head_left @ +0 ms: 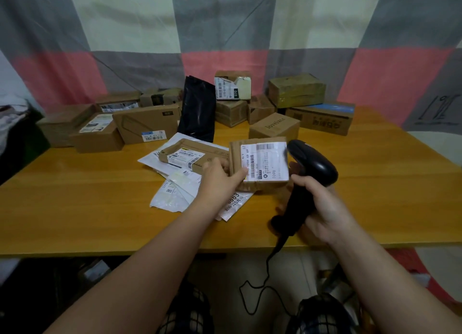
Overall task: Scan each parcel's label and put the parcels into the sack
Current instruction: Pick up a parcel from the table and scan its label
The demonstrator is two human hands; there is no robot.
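My left hand (220, 176) grips a small cardboard parcel (237, 153) by its left side, thumb on the white barcode label (266, 162), which faces up towards me. My right hand (322, 203) holds a black handheld scanner (310, 166) by its handle, the scanner head just right of the label and pointing at it. The scanner's black cable (262, 278) hangs off the table's front edge. No sack is visible.
White mailer bags (172, 193) and a flat cardboard envelope (195, 153) lie under and left of the held parcel on the wooden table (100, 208). Several cardboard boxes (97, 133) and a black pouch (197, 111) crowd the back. A "loveixte" box (275, 126) stands just behind.
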